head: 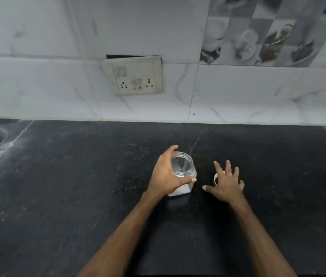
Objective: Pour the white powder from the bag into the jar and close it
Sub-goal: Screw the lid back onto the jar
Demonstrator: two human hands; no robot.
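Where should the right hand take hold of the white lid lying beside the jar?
By its round rim, coming straight down from above with the fingers spread around it. The lid lies flat on the counter, mostly hidden under the open right hand, so only the rim is graspable. The left hand already steadies the open jar nearby.

Open jar and its lid on the dark tabletop

The clear jar (182, 172) stands upright with its wide mouth uncovered and white powder filling its lower part. A white lid (216, 177) lies just to the jar's right, apart from it and mostly hidden, only its rim showing. No bag is in view.
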